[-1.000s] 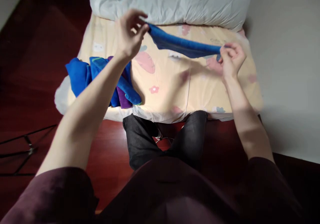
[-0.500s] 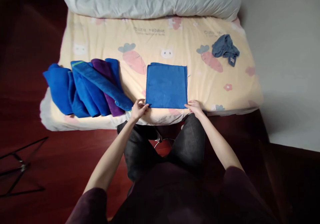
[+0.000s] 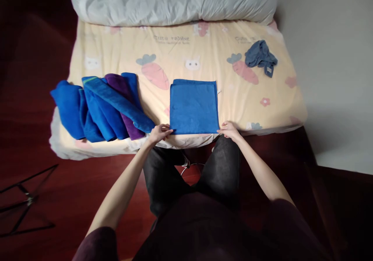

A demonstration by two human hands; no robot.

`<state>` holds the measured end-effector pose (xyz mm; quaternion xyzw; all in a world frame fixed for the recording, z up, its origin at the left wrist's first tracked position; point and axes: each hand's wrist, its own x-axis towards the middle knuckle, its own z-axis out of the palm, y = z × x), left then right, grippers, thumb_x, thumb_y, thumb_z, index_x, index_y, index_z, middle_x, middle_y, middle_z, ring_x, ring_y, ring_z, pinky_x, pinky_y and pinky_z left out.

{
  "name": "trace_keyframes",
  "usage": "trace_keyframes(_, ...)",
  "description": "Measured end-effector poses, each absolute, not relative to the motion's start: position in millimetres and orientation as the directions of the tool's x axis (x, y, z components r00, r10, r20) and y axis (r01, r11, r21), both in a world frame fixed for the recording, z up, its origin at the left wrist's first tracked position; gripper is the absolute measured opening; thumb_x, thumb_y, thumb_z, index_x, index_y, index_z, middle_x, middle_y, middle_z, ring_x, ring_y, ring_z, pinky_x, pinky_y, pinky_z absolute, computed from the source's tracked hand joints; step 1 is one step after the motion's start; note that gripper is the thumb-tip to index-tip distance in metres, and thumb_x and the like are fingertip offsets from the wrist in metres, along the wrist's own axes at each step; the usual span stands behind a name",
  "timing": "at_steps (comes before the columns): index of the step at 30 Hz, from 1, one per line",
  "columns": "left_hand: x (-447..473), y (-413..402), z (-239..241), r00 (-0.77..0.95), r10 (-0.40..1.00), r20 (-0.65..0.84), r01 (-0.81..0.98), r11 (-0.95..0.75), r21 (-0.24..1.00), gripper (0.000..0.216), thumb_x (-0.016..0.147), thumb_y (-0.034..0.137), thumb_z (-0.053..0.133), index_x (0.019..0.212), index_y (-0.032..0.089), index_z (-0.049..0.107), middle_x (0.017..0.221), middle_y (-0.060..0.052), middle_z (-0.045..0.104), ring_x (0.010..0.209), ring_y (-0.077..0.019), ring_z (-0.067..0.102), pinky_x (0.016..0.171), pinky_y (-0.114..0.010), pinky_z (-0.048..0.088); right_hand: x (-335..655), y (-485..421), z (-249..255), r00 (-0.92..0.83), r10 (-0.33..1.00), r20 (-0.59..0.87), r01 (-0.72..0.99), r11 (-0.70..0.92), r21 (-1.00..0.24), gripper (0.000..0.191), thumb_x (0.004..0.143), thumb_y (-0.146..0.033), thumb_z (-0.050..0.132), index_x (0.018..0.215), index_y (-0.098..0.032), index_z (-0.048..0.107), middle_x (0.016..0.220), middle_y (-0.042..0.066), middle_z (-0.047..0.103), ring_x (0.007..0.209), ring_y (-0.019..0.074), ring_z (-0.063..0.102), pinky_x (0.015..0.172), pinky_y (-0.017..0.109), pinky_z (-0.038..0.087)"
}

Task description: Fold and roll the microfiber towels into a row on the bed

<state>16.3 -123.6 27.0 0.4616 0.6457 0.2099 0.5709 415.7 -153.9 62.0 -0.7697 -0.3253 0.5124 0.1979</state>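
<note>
A blue towel (image 3: 193, 107), folded into a near-square with its layers slightly offset at the far edge, lies flat at the front of the bed. My left hand (image 3: 159, 133) pinches its near left corner. At the near right corner, my right hand (image 3: 229, 131) grips the cloth between thumb and fingers. Just left of my left hand rests a row of rolled or folded blue towels (image 3: 68, 107), overlapping one another, with a purple towel (image 3: 128, 115) among them.
The bed (image 3: 110, 55) has a pale yellow sheet with carrot and rabbit prints. A crumpled grey-blue garment (image 3: 260, 57) lies at the right. Across the back is a bunched grey quilt (image 3: 175, 2). A black metal stand (image 3: 27, 199) is on the floor at left.
The towel's near edge now lies closer to me, and the layers' offset at the far edge shows more. My hands are slightly lower in view, still at the corners. The view has shifted a little.
</note>
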Motion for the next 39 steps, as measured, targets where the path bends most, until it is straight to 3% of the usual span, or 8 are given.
trace_keyframes(4, 27, -75, 39, 0.010, 0.823, -0.568, 0.290, 0.541, 0.790, 0.038, 0.076, 0.030, 0.093, 0.102, 0.015, 0.070, 0.064, -0.001, 0.071, 0.049, -0.0139, 0.060, 0.046, -0.023, 0.045, 417, -123, 66, 0.246, 0.723, -0.645, 0.225, -0.690, -0.688, 0.064, 0.063, -0.021, 0.107, 0.093, -0.023, 0.051, 0.058, -0.011, 0.058, 0.040, 0.0039, 0.042, 0.037, 0.014, 0.027)
trace_keyframes(9, 49, 9, 43, -0.107, 0.836, -0.538, 0.254, 0.546, 0.798, 0.025, 0.081, 0.020, 0.090, 0.095, 0.014, 0.069, 0.060, 0.000, 0.065, 0.049, -0.0126, 0.061, 0.049, -0.022, 0.049, 420, -57, 58, 0.316, 0.765, -0.561, 0.203, -0.632, -0.748, 0.058, 0.066, -0.017, 0.106, 0.092, -0.022, 0.054, 0.059, -0.009, 0.059, 0.043, 0.0047, 0.046, 0.039, 0.016, 0.033)
trace_keyframes(15, 63, 96, 29, -0.218, 0.853, -0.474, 0.295, 0.521, 0.801, 0.021, 0.082, 0.018, 0.088, 0.087, 0.013, 0.068, 0.061, -0.003, 0.065, 0.050, -0.0130, 0.063, 0.045, -0.018, 0.041, 420, 28, 40, 0.297, 0.815, -0.498, 0.220, -0.566, -0.795, 0.053, 0.067, -0.024, 0.105, 0.090, -0.022, 0.057, 0.058, -0.009, 0.056, 0.043, 0.0062, 0.044, 0.037, 0.017, 0.030)
trace_keyframes(21, 69, 135, 11, -0.216, 0.880, -0.422, 0.271, 0.469, 0.840, 0.017, 0.086, 0.021, 0.084, 0.088, 0.014, 0.068, 0.065, -0.002, 0.064, 0.049, -0.0114, 0.062, 0.043, -0.015, 0.038, 417, 86, 16, 0.377, 0.848, -0.373, 0.237, -0.477, -0.846, 0.023, 0.084, -0.023, 0.090, 0.087, -0.018, 0.068, 0.067, -0.003, 0.066, 0.051, 0.0101, 0.055, 0.043, 0.019, 0.044)
trace_keyframes(28, 69, 138, 2, -0.217, 0.918, -0.332, 0.286, 0.385, 0.878, 0.016, 0.090, 0.029, 0.077, 0.090, 0.013, 0.072, 0.067, -0.004, 0.065, 0.055, -0.0131, 0.064, 0.047, -0.016, 0.044, 435, 107, -12, 0.380, 0.902, -0.203, 0.380, -0.353, -0.855, 0.018, 0.092, -0.026, 0.080, 0.081, -0.019, 0.069, 0.077, 0.004, 0.072, 0.065, 0.0159, 0.067, 0.059, 0.025, 0.058)
trace_keyframes(32, 69, 153, -1, -0.204, 0.942, -0.266, 0.328, 0.321, 0.888, 0.018, 0.091, 0.031, 0.076, 0.093, 0.013, 0.073, 0.066, -0.004, 0.064, 0.060, -0.0157, 0.067, 0.058, -0.021, 0.056, 448, 119, -24, 0.402, 0.901, -0.165, 0.397, -0.333, -0.855, 0.023, 0.092, -0.038, 0.081, 0.088, -0.018, 0.070, 0.081, 0.005, 0.072, 0.067, 0.0175, 0.069, 0.064, 0.028, 0.061)
trace_keyframes(35, 71, 171, -5, -0.158, 0.968, -0.193, 0.393, 0.241, 0.887, 0.022, 0.089, 0.034, 0.078, 0.094, 0.014, 0.073, 0.068, -0.005, 0.066, 0.073, -0.0198, 0.073, 0.075, -0.028, 0.064, 453, 126, -28, 0.401, 0.902, -0.157, 0.429, -0.337, -0.838, 0.027, 0.093, -0.043, 0.079, 0.094, -0.017, 0.071, 0.080, 0.005, 0.071, 0.070, 0.0195, 0.071, 0.067, 0.031, 0.062)
trace_keyframes(39, 76, 186, -5, -0.061, 0.994, -0.088, 0.622, 0.107, 0.776, 0.025, 0.088, 0.035, 0.076, 0.099, 0.013, 0.075, 0.087, -0.010, 0.076, 0.106, -0.0275, 0.075, 0.105, -0.038, 0.060, 455, 130, -28, 0.374, 0.926, -0.055, 0.621, -0.294, -0.727, 0.026, 0.097, -0.042, 0.075, 0.096, -0.016, 0.073, 0.091, 0.010, 0.076, 0.095, 0.0266, 0.077, 0.095, 0.041, 0.064)
